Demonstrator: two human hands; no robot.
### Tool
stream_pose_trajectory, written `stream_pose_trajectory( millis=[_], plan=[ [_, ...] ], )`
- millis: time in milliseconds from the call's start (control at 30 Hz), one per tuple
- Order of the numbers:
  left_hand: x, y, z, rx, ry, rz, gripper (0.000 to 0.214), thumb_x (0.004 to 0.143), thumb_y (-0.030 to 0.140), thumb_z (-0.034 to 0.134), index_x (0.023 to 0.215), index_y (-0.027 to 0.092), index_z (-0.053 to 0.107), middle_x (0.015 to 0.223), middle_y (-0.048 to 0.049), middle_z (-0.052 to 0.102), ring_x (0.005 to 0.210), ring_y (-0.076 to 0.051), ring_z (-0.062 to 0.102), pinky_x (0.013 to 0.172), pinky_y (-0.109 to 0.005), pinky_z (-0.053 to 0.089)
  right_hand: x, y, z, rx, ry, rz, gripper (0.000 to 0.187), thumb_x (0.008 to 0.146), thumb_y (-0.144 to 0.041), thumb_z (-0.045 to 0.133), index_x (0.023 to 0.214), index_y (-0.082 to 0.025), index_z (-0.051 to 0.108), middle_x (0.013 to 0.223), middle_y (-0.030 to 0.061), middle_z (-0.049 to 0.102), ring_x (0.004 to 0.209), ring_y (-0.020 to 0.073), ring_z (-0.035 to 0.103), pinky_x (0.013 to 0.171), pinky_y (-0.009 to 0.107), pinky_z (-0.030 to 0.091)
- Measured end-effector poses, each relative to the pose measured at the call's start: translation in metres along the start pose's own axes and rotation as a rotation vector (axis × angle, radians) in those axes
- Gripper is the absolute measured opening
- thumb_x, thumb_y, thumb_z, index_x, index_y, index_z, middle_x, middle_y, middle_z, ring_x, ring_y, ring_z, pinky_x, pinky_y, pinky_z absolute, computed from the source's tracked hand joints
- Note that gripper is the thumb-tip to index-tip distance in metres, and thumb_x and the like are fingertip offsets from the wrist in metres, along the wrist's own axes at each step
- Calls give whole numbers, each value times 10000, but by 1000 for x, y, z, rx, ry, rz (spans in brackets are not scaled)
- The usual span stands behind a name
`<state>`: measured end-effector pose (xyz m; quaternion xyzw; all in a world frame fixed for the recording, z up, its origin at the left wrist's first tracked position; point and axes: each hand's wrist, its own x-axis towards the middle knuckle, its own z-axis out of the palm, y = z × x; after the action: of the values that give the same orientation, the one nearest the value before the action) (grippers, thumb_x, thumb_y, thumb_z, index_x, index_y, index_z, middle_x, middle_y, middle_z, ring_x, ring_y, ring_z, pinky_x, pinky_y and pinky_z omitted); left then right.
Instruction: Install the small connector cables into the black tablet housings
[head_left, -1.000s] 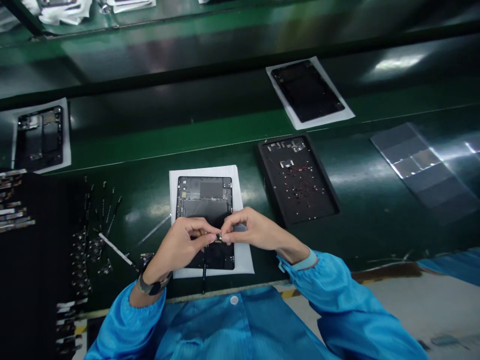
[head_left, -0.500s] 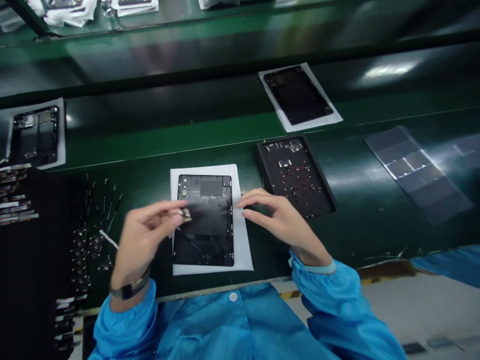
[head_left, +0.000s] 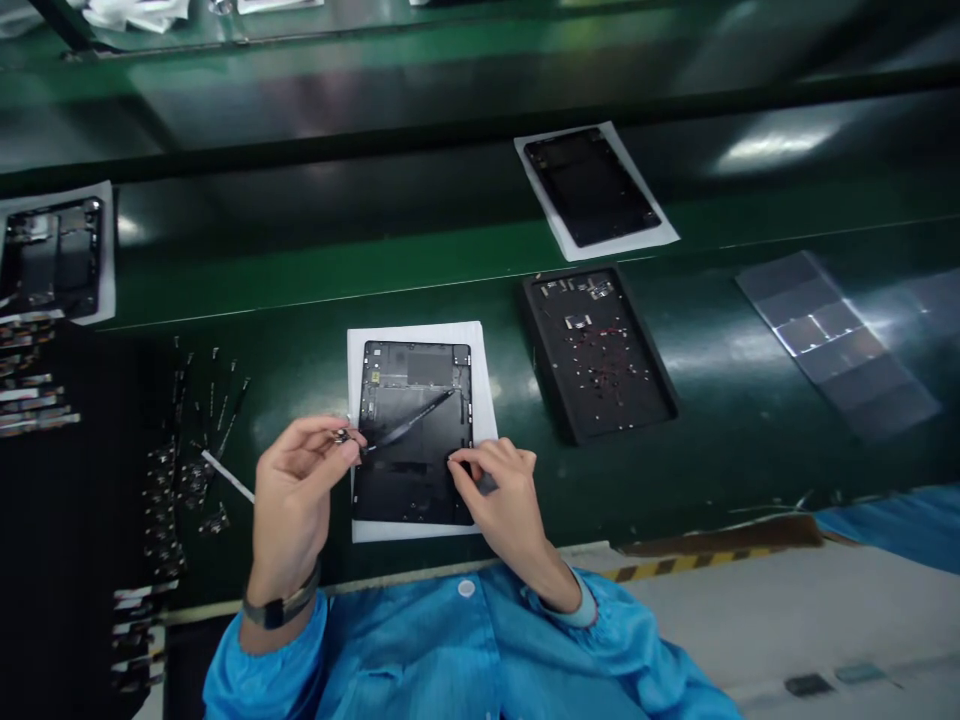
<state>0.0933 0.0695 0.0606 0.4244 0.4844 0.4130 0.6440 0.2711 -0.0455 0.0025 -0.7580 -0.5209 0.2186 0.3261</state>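
The bare left hand (head_left: 294,492) partly hides a small silvery part (head_left: 342,436), while the view's left edge cuts off a flat black rectangular device shell (head_left: 75,262).

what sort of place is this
Most likely an electronics assembly workshop: an open black tablet-like shell lies on white paper on a green bench, a black tray holds small parts, and a blue work coat shows at the near edge.

On the desk (head_left: 712,430), a tablet housing (head_left: 412,455) lies on a sheet (head_left: 416,332); left of it lie flex cables (head_left: 193,482), right of it a tray (head_left: 572,405) holding small components (head_left: 579,322). Behind the tray, another housing (head_left: 592,190) rests on its own sheet (head_left: 626,242).
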Motion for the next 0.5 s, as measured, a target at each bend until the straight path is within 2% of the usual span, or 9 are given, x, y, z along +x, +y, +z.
stream_pose_trajectory(
  millis=[100, 167, 300, 500],
  plan=[
    [-6, -16, 9, 71, -25, -52, 301, 727, 204, 805, 1012, 193, 710, 841, -19, 742, 756, -123, 681, 696, -207, 535, 1, -4, -2, 62, -15, -8, 147, 928, -203, 578, 829, -221, 685, 683, 3, 597, 768, 195, 557, 739, 365, 304],
    [-10, -26, 17, 112, -82, -102, 343, 739, 222, 793, 1069, 187, 707, 874, -35, 753, 768, -136, 688, 702, -224, 540, 0, -7, -3, 122, -41, -12, 138, 932, -206, 578, 849, -222, 687, 756, 17, 655, 809, 203, 573, 748, 371, 311],
    [-14, -41, 30, 183, -197, -222, 181, 734, 243, 773, 884, 150, 732, 829, -70, 765, 775, -177, 705, 712, -264, 550, -3, -6, -7, 232, -120, -3, 131, 932, -215, 582, 857, -227, 689, 839, 31, 713, 826, 211, 577, 759, 376, 330],
    [-14, -47, 34, 195, -273, -331, 211, 695, 261, 780, 872, 147, 761, 648, -20, 701, 574, -137, 627, 574, -248, 518, 2, -3, -19, 302, -275, 77, 148, 895, -240, 603, 770, -219, 679, 742, 22, 637, 765, 200, 536, 751, 354, 345]
  ],
)
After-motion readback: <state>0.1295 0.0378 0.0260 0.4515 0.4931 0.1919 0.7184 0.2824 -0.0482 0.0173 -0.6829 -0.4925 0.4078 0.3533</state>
